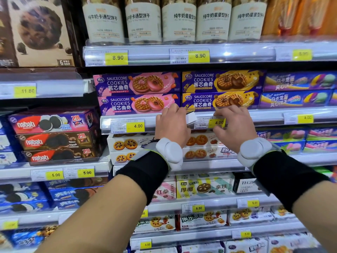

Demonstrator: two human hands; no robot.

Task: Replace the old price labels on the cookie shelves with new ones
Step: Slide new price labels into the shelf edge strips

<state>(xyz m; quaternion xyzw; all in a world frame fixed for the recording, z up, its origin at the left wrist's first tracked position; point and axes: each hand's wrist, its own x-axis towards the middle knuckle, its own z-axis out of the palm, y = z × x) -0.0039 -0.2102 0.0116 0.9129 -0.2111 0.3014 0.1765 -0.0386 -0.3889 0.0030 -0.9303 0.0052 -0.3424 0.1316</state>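
Both hands are up at the clear label rail (269, 116) under the purple Saucecore cookie boxes (220, 100). My left hand (171, 123) is closed around a small stack of white paper labels (191, 118) that sticks out past its fingers to the right. My right hand (234, 123) has its fingers on the top edge of the rail, right at a white and yellow price label reading 4.00 (211, 123). Whether those fingers pinch the label or only touch the rail cover is hidden. Another 4.00 label (127, 126) sits in the same rail to the left.
The shelves above and below carry more price labels: 8.90 (189, 55) above, 5.00 (85, 172) at lower left, 6.50 (195, 208) below. Nabati boxes (52, 123) fill the left bay, biscuit boxes (131, 143) sit just under my hands.
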